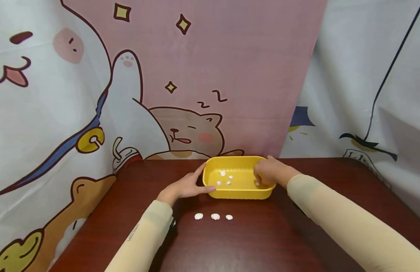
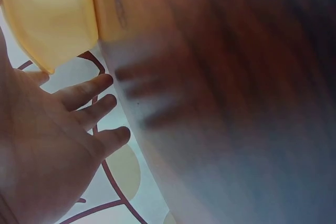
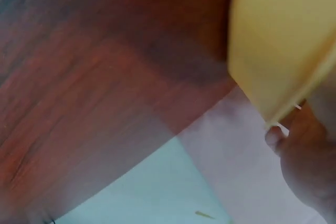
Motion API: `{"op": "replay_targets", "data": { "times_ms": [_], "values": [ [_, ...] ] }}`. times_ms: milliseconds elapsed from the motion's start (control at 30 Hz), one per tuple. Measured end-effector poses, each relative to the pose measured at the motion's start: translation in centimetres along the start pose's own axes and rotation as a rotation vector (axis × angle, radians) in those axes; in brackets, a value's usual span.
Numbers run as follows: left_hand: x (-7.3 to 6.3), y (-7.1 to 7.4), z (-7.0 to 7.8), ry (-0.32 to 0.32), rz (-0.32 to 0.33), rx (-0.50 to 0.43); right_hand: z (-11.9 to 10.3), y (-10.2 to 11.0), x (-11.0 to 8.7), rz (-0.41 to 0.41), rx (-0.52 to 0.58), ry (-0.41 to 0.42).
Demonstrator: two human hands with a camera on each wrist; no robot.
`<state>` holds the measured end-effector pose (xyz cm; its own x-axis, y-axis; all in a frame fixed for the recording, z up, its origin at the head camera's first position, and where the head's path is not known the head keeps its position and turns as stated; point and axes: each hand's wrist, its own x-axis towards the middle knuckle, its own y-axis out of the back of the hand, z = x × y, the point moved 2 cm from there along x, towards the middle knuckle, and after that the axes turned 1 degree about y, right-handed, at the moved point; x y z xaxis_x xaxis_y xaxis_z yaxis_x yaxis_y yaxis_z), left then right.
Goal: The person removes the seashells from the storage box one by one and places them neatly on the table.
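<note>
A yellow plastic basin (image 1: pixel 238 194) stands on the table, with several small white seashells (image 1: pixel 222 173) on its floor. My left hand (image 1: pixel 185 186) rests against its left end, the thumb along the front rim. In the left wrist view the fingers (image 2: pixel 93 113) of that hand are spread and straight beside the basin wall (image 2: pixel 58 19). My right hand (image 1: pixel 269 172) reaches over the right end of the basin, fingers curled down inside. Its fingertips pinch at a small seashell (image 1: pixel 257 184), partly hidden by them.
Three white seashells (image 1: pixel 215 217) lie in a row on the dark red-brown table (image 1: pixel 250 241), in front of the basin. Behind the table hangs a cloth (image 1: pixel 250 83) printed with cartoon animals, close to the basin's far side.
</note>
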<state>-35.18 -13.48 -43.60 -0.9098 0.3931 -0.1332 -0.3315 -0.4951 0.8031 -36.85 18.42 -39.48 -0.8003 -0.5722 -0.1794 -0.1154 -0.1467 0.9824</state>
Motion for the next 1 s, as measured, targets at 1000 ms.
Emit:
{"op": "replay_targets", "data": {
  "times_ms": [1000],
  "values": [
    [-0.2,-0.1,0.2,-0.007,0.011,0.007,-2.4,-1.6,1.6,-0.069,0.417,0.104]
  ]
}}
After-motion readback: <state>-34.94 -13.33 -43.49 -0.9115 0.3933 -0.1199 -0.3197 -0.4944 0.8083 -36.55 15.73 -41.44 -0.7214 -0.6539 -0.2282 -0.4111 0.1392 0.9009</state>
